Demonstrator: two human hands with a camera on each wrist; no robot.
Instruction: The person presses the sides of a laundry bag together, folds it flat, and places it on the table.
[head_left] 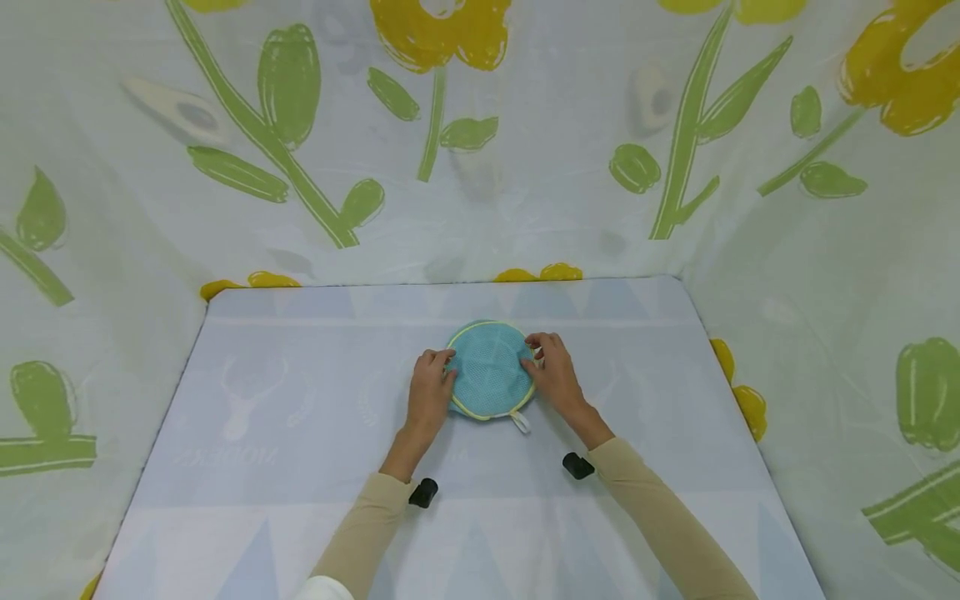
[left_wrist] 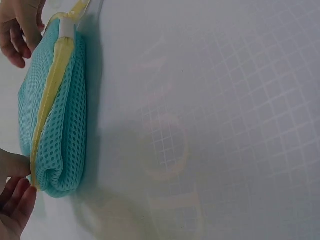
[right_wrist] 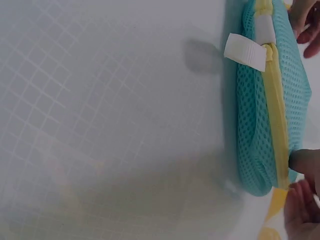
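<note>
A round teal mesh laundry bag (head_left: 491, 371) with yellow trim lies on the table, its mesh sides folded in layers under the rim. My left hand (head_left: 430, 387) pinches its left edge, thumb on top and fingers below the yellow trim (left_wrist: 46, 105) in the left wrist view. On the opposite side, my right hand (head_left: 557, 375) pinches the right edge between thumb and fingers. A white fabric tag (right_wrist: 245, 52) sticks out from the near side of the rim, beside a short white band (right_wrist: 265, 30).
The bag lies near the far half of a pale table (head_left: 315, 467) printed with grey-blue triangles and a deer. Fabric walls (head_left: 555, 192) with yellow flowers and green leaves rise behind and on both sides. Black wrist cameras (head_left: 424, 493) sit by the sleeves.
</note>
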